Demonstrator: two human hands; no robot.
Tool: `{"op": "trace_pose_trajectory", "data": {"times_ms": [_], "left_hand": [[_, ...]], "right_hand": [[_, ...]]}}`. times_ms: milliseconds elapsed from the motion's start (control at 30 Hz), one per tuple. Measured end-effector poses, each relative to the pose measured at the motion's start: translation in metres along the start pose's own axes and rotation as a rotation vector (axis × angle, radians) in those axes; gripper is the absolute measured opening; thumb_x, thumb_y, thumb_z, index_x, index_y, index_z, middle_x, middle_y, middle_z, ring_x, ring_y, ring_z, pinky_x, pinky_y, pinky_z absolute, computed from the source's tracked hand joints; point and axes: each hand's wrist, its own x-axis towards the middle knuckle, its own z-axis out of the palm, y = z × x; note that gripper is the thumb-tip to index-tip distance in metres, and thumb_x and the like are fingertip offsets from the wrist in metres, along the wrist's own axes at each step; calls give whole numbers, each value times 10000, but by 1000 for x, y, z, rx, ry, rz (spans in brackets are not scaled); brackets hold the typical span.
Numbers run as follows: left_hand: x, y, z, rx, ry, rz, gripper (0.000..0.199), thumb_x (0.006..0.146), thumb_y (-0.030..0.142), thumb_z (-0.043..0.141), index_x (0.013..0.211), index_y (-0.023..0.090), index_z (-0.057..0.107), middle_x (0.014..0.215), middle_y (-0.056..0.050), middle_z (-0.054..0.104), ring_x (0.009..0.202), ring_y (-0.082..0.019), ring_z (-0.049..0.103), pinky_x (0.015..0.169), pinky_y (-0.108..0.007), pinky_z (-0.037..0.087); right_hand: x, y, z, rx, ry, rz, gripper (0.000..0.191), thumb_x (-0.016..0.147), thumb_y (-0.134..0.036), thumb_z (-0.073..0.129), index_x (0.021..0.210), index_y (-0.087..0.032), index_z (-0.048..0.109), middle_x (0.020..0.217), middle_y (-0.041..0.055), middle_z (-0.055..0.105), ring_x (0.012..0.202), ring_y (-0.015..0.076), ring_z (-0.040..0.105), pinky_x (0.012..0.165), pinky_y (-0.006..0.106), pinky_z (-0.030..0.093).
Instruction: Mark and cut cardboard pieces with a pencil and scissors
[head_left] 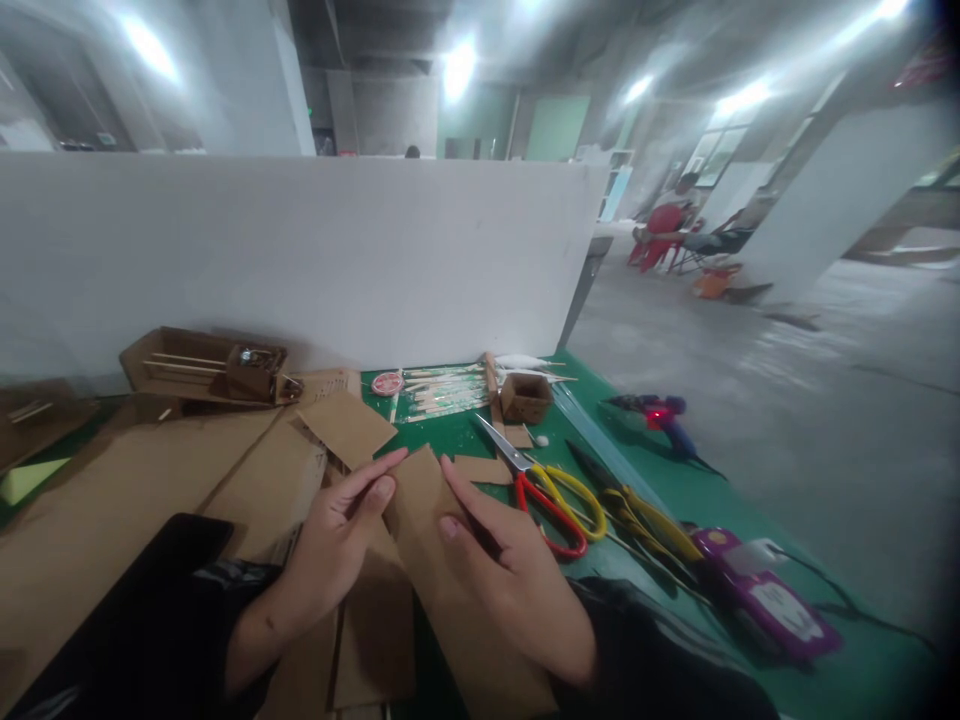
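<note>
Here you are with both hands on a cardboard strip point(461, 630), which lies at a slant in front of you, its near end running toward the bottom of the view. Your left hand point(322, 565) curls in, thumb and forefinger nearly together at the far left corner. Your right hand point(506, 570) is a little more open, its thumb and forefinger spaced along the right edge; how firmly it presses is hard to tell. The step in hand looks like steadying or shaping that strip between your fingers, and I'd say the next move calls for even pressure from both sides so the edges stay true.

The strip is flat, matt and brown, long and straight-sided. Just to its right, slim metal scissors point(520, 466) lie with smooth red and yellow loops on the slick green tabletop point(690, 490). Beyond stands a small square cardboard box point(525, 398), next to pale, thin sticks point(450, 385) on shiny clear plastic.
</note>
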Motion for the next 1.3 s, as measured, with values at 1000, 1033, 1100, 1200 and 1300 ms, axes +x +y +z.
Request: {"op": "trace_pose_trajectory", "data": {"times_ms": [1000,1033,1100,1200,1300], "left_hand": [[-15,5,21,-108,-436,-681,335,709,361,650,986,173,641,772,7,612,555,-121,583,467,-218,468],[-14,3,23,-103,-443,-692,340,704,360,661,983,166,647,759,9,601,558,-120,585,473,-218,479],[-14,0,27,-87,-455,-721,338,704,360,676,975,160,655,743,18,585,544,-106,580,482,-214,488],[-14,-3,32,-72,-474,-770,344,723,380,669,988,162,642,752,9,619,509,-95,582,476,-206,476],[-15,-6,37,-64,-503,-803,371,759,418,635,1022,157,624,717,-3,640,501,-102,590,491,-207,475]], "right_hand": [[-34,-26,-36,-536,-427,197,508,720,-376,806,1191,-271,648,1219,61,673,1105,309,610,934,427,494],[-37,-30,-32,-637,-458,172,529,662,-378,850,1144,-268,663,1179,58,686,1075,322,616,894,429,505],[-43,-32,-20,-823,-495,126,522,615,-371,876,1077,-232,677,1100,75,712,991,342,643,793,427,521],[-47,-22,-4,-1035,-472,52,242,738,-207,772,962,-219,678,917,44,738,788,276,681,631,364,474],[-46,-12,0,-1092,-470,-12,207,811,-83,642,966,-218,662,889,24,734,706,214,677,563,336,394]]}}
